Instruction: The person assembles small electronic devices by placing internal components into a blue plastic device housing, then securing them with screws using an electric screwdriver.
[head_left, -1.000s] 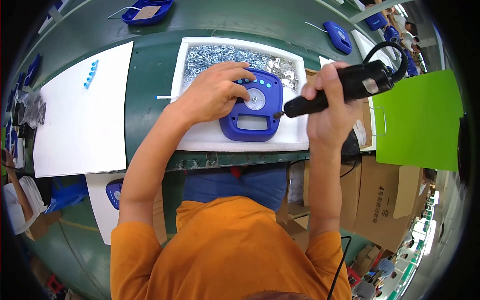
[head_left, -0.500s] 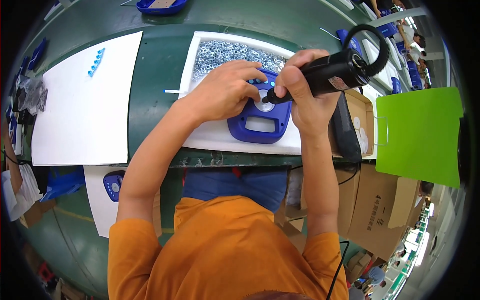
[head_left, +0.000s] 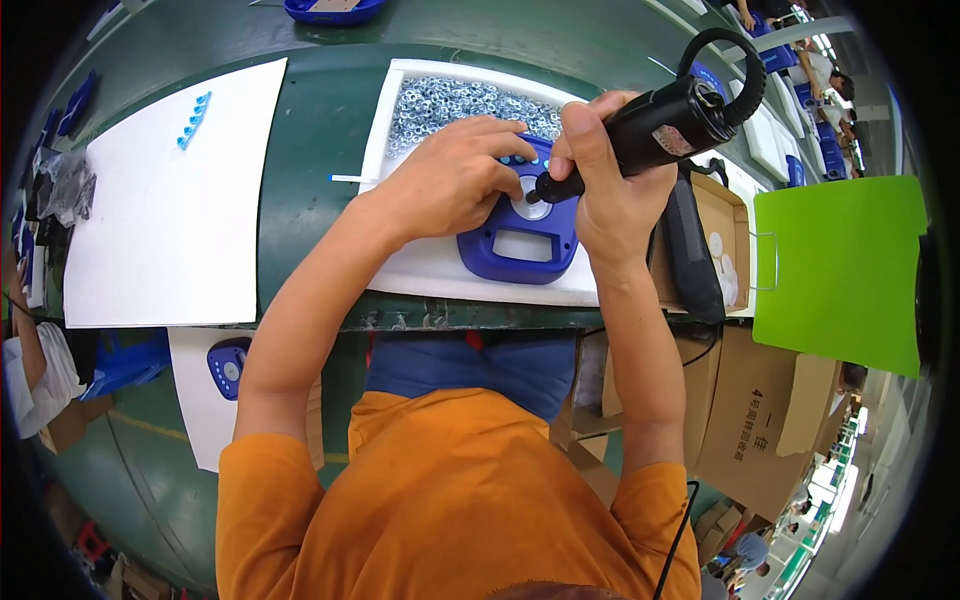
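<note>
Blue panel [head_left: 520, 268] on the near part of white tray [head_left: 420, 275], on green bench [head_left: 318, 130]; heaped metal parts [head_left: 465, 105] just beyond, in same tray. Left hand [head_left: 462, 178] curved over panel's left side, fingertips near pale disc [head_left: 530, 213]; whether pinching anything, cannot tell. Right hand [head_left: 622, 195] clamped round black driver [head_left: 650, 130], tip at disc; contact unclear. Hands apart from each other. To left: white board [head_left: 165, 235] bearing blue strip [head_left: 193, 122]. To right: black case [head_left: 692, 260] by carton [head_left: 742, 222], then green board [head_left: 838, 275].
</note>
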